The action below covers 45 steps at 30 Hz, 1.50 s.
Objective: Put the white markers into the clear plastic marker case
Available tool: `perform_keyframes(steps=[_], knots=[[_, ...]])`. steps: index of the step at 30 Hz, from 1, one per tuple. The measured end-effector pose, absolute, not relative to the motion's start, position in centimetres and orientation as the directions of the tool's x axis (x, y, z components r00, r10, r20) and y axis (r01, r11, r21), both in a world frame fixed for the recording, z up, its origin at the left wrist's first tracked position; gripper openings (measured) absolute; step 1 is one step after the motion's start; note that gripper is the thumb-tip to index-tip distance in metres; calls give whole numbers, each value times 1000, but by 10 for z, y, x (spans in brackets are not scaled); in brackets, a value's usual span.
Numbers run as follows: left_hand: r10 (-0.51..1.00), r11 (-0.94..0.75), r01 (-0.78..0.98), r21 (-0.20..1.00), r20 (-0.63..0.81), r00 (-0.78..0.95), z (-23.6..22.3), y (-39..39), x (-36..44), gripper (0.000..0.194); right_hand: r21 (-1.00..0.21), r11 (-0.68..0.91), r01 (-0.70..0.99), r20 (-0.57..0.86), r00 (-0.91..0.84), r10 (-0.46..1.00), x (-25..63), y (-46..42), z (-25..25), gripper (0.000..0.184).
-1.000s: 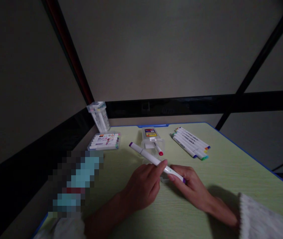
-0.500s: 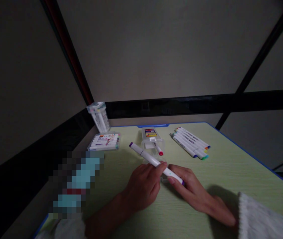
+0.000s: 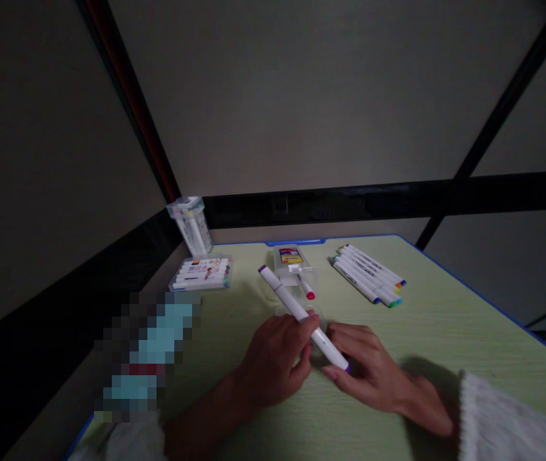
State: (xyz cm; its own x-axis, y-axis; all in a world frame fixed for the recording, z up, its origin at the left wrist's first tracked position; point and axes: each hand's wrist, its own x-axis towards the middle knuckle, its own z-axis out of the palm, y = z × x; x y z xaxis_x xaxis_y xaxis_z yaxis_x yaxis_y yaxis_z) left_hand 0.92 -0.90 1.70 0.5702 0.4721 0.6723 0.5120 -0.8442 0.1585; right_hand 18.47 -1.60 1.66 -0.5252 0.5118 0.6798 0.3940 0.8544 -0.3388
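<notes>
A white marker (image 3: pixel 288 301) with purple ends slants over the middle of the table, its far end raised to the left. Between thumb and fingers, my left hand (image 3: pixel 280 352) is closed on the marker's middle. My right hand (image 3: pixel 373 362) is at the marker's near end, which lies between its thumb and curled fingers. Just beyond my hands sits an open clear plastic case (image 3: pixel 280 262) with a coloured label. A red-ended marker (image 3: pixel 307 288) rests in it, and part of the case's near side is hidden behind my hands.
Several loose white markers (image 3: pixel 369 275) lie in a bundle at the right. At the left are a flat clear case (image 3: pixel 203 274) of markers and an upright clear container (image 3: pixel 193 227) of markers. A blurred-out blue item (image 3: pixel 164 333) lies nearer. The green table (image 3: pixel 445 333) has blue edges.
The held marker has turned steeper, its far end shifting right and up and its near end dropping. My right thumb has moved from the marker's top to below its near end.
</notes>
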Motion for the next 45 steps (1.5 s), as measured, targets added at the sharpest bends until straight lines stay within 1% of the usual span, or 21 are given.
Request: perform_keyframes(steps=[3,8,13,17,27,32,38,45], knots=[[462,-854,497,153,661,591,18,-9,9,41,-268,873,407,700,-540,467,186,-16,15,36],[388,-893,435,118,693,608,18,-9,8,39,-175,896,408,728,-559,397,188,-16,14,49],[358,-906,411,101,700,618,18,-8,8,39,-126,917,378,739,-581,341,188,-17,15,51],[359,-908,407,100,686,633,19,-9,7,37,-81,924,373,714,-625,316,188,-18,16,53],[390,-901,412,132,662,640,20,-10,6,35,-7,936,352,710,-657,252,186,-22,25,52],[368,-913,389,125,663,651,20,-9,6,34,21,945,326,713,-668,214,185,-25,25,52],[396,-903,409,134,630,668,17,-8,6,35,29,949,315,693,-690,208,187,-26,24,48],[400,-899,418,126,623,672,18,-8,7,33,39,943,330,714,-669,205,184,-26,26,47]])
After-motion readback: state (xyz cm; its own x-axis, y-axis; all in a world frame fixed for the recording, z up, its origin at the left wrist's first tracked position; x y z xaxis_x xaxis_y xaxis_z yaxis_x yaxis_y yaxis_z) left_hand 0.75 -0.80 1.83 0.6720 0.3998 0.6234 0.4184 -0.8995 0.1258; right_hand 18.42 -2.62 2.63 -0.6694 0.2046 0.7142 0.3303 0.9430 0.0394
